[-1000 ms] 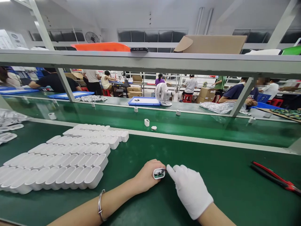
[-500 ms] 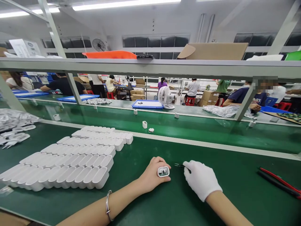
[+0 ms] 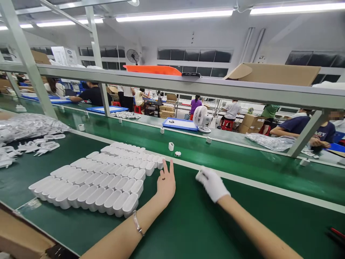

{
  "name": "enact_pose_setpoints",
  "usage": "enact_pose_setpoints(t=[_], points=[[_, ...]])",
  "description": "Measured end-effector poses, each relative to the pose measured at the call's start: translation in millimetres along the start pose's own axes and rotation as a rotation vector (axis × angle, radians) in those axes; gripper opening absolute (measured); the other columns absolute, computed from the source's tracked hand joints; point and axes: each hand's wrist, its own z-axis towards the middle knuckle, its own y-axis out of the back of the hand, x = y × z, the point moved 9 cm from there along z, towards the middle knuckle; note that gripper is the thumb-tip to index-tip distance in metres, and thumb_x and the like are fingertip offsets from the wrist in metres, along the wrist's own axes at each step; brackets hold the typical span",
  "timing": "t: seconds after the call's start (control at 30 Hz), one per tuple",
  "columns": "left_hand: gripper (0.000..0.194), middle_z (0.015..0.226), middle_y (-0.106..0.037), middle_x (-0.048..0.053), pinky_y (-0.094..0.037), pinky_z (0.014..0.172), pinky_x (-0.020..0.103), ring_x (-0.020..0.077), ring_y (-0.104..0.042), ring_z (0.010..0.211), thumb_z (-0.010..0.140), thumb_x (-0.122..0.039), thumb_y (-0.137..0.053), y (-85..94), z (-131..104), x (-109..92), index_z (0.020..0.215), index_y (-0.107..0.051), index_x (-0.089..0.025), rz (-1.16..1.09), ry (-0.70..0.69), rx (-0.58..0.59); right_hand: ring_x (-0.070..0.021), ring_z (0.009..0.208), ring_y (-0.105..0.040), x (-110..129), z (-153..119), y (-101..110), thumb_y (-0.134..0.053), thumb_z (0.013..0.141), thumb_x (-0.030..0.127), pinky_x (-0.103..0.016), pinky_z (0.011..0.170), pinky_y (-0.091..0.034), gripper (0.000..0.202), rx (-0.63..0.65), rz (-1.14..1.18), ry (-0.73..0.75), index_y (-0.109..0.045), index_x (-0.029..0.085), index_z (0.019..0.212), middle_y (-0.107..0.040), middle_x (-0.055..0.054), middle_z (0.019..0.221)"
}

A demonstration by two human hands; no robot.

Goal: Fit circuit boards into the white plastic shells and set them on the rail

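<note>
My bare left hand (image 3: 166, 184) reaches forward with two fingers stretched out and apart, and I see nothing held in it. Its fingertips are beside the last white plastic housing (image 3: 161, 163) of the back row; whether they touch is unclear. My white-gloved right hand (image 3: 212, 184) is near the pale belt edge, fingers curled together; what they hold, if anything, is hidden. Rows of open oval white housings (image 3: 129, 205) stand to the left. On the green belt ahead are an upright white housing (image 3: 171, 146) and a small white part (image 3: 178, 154).
White plug parts (image 3: 47, 147) and a heap of clear plastic bags (image 3: 29, 127) lie at the left. A shelf beam (image 3: 167, 80) crosses above the belt. A small white fan (image 3: 201, 117) and a blue-rimmed tray (image 3: 180, 124) stand beyond. Red-handled tool (image 3: 337, 232) at right edge.
My left hand has moved forward, its fingers stretched; the white housing with a circuit board is no longer seen in it. My right hand moved forward; its tweezers no longer show. The view turned left.
</note>
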Motion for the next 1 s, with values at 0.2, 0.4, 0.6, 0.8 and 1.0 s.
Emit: enact_pose_setpoints(t=[0.2,0.4,0.6,0.8,1.0], points=[[0.077,0.139,-0.04,0.02,-0.055,0.078,0.029,0.0247,-0.058,0.104,0.072,0.014,-0.034,-15.8,22.3,18.4,0.144,-0.024,-0.012,0.031,0.065,-0.04,-0.0279,0.089,-0.057,-74.9,78.6,18.6,-0.042,0.087,0.021,-0.04,0.073,-0.042,0.03,-0.138,-0.171,-0.333,-0.053,0.013,0.114,-0.056,-0.02,0.1],[0.059,0.115,-0.058,0.022,-0.055,0.065,0.027,0.0227,-0.064,0.089,0.078,0.013,-0.033,-5.9,22.5,19.8,0.134,-0.042,-0.004,0.018,0.12,-0.04,-0.0315,0.133,-0.023,13.2,122.2,-25.4,-0.052,0.084,0.031,-0.044,0.102,-0.026,0.058,-0.168,-0.176,-0.007,-0.034,0.026,0.139,-0.024,-0.012,0.148],[0.038,0.114,-0.06,0.017,-0.054,0.073,0.034,0.0266,-0.06,0.097,0.08,0.004,-0.046,5.4,3.7,-0.7,0.111,-0.064,-0.009,0.036,0.052,-0.06,-0.0265,0.129,-0.037,110.7,169.5,-110.2,-0.055,0.083,0.046,-0.035,0.094,-0.039,0.062,-0.017,0.004,0.156,-0.037,0.026,0.139,-0.027,-0.011,0.148],[0.041,0.122,-0.056,0.016,-0.051,0.082,0.037,0.0297,-0.054,0.108,0.082,0.001,-0.047,-4.1,0.5,7.1,0.119,-0.059,-0.011,0.052,0.063,-0.015,-0.0192,0.101,-0.057,95.8,177.7,-117.3,-0.052,0.091,0.034,-0.041,0.089,-0.046,0.028,-0.044,0.16,0.003,-0.058,0.017,0.111,-0.058,-0.008,0.116],[0.056,0.123,-0.055,0.014,-0.05,0.079,0.028,0.0216,-0.061,0.099,0.08,0.005,-0.042,-10.4,-6.7,-3.5,0.132,-0.045,-0.015,-0.184,0.047,0.066,-0.0158,0.09,-0.062,29.5,94.0,-57.3,-0.043,0.08,0.015,-0.027,0.083,-0.049,0.054,-0.217,0.262,-0.1,-0.045,0.016,0.134,-0.061,-0.008,0.111]])
